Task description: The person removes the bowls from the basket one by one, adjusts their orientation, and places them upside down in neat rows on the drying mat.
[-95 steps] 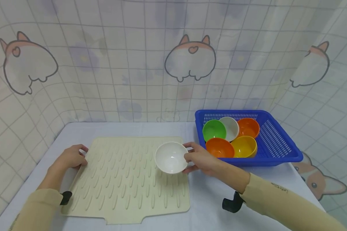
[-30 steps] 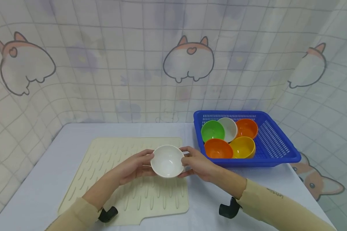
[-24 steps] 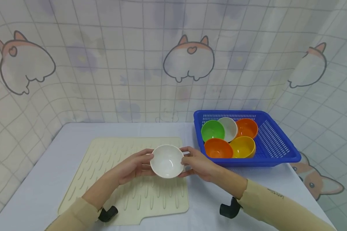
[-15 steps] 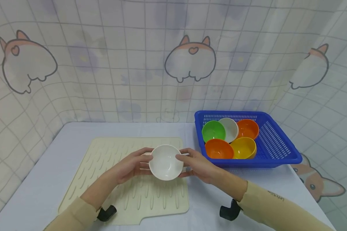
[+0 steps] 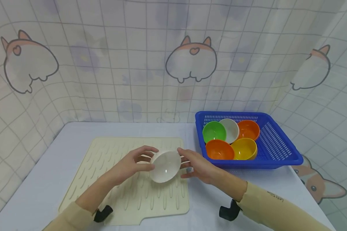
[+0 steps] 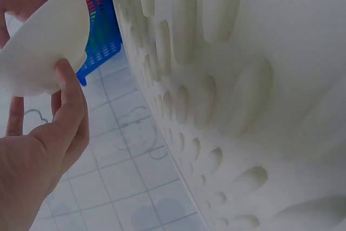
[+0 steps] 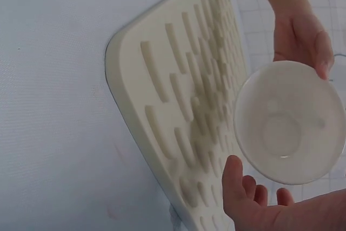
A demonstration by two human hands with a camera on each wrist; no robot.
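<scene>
A white bowl [image 5: 165, 166] is held up over the right part of a cream ridged mat [image 5: 121, 192], tilted with its hollow turned toward the right hand. My left hand [image 5: 130, 165] holds it at its left side, thumb on the front of the rim and fingers spread behind. In the left wrist view those fingers press the outer wall of the bowl [image 6: 46, 41]. Close to the bowl's right side, my right hand [image 5: 198, 165] has its fingers loosely extended, fingertips right by the rim. The right wrist view shows its raised thumb [image 7: 233, 179] apart from the bowl [image 7: 289, 123].
A blue plastic basket [image 5: 277, 141] stands at the back right. Inside lie a green bowl [image 5: 214, 132], another white bowl [image 5: 230, 130], two orange bowls [image 5: 219, 149] and a yellow bowl [image 5: 245, 148]. A white cloth covers the table [image 5: 78, 131], with a patterned curtain [image 5: 118, 64] behind.
My left hand has come from the mat's left edge to the bowl. The bowl has shifted slightly left and down and tipped rightward. My right hand has loosened its grip on the rim.
</scene>
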